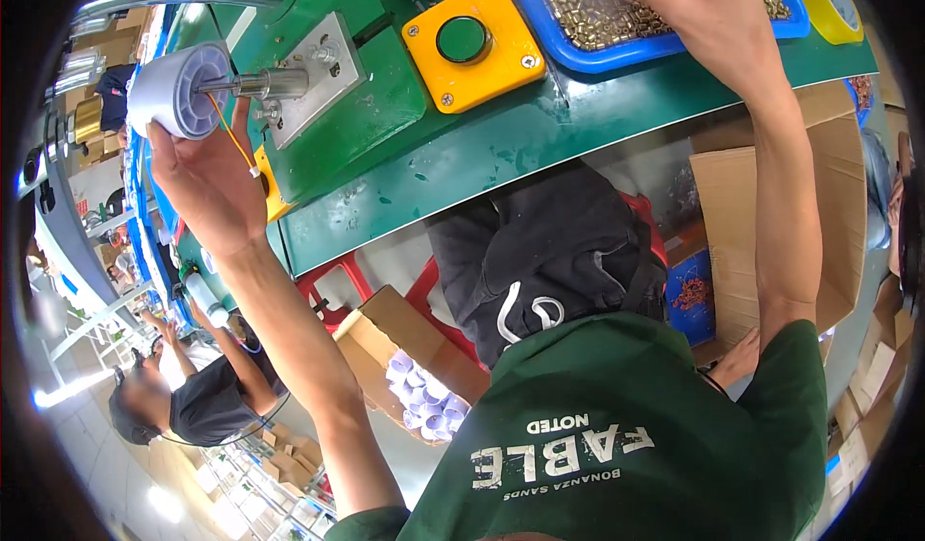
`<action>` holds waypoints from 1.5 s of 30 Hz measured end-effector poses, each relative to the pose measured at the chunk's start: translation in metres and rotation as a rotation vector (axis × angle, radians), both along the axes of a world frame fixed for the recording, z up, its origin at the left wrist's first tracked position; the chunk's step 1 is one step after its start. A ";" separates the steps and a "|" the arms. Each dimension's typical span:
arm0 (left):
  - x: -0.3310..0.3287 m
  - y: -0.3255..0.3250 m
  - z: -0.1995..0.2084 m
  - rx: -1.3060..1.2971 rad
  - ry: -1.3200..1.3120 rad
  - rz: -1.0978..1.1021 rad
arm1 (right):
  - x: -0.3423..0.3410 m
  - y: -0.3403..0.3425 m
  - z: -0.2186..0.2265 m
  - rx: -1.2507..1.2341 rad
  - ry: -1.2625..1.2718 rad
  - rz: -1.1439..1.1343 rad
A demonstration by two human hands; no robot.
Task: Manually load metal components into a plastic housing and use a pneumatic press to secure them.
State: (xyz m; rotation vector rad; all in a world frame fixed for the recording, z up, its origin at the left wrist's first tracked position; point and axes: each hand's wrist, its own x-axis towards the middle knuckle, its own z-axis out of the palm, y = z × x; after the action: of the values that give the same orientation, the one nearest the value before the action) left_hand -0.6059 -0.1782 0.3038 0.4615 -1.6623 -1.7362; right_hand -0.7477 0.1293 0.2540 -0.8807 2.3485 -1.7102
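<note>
My left hand (207,180) is closed around a pale grey plastic housing (183,88), a round cup with ribs inside. The housing's open side faces a metal pin (275,83) that sticks out from a steel block (323,74), and the pin's thin tip reaches into it. Orange-yellow wires (231,136) with a small white connector hang out of the housing. My right hand (708,21) is over a blue tray (602,60) of small brass inserts (597,21). Its fingertips are blurred and partly cut off by the upper edge, so any grip is hidden.
A yellow box with a green push button (462,40) sits on the green bench (385,204) between my hands. Tape (833,1) lies right of the tray. Below stand a carton of white plastic parts (424,396) and a cardboard box (829,194). A co-worker (193,396) is at left.
</note>
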 end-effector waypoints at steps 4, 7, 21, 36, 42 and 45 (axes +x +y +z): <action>0.001 -0.007 0.000 -0.069 -0.001 -0.035 | 0.006 -0.001 0.005 0.028 0.061 -0.026; 0.004 -0.018 0.001 -0.105 0.020 -0.107 | 0.004 -0.011 0.003 0.131 0.203 0.035; 0.040 -0.023 -0.040 -1.388 -0.156 0.196 | 0.036 -0.024 -0.002 0.260 0.687 0.240; 0.094 -0.023 -0.092 -1.408 -0.284 0.479 | 0.042 -0.034 0.039 0.628 0.572 0.368; 0.092 -0.021 -0.098 -1.364 -0.189 0.484 | 0.035 -0.032 0.039 0.540 0.509 0.415; 0.090 -0.019 -0.097 -1.377 -0.186 0.464 | 0.028 -0.027 0.039 0.392 0.540 0.397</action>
State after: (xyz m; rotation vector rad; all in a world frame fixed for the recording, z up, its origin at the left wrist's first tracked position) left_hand -0.5163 -0.1974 0.2070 0.2721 -2.1880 -0.0187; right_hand -0.7196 0.1021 0.2926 -1.7350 2.4361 -0.8948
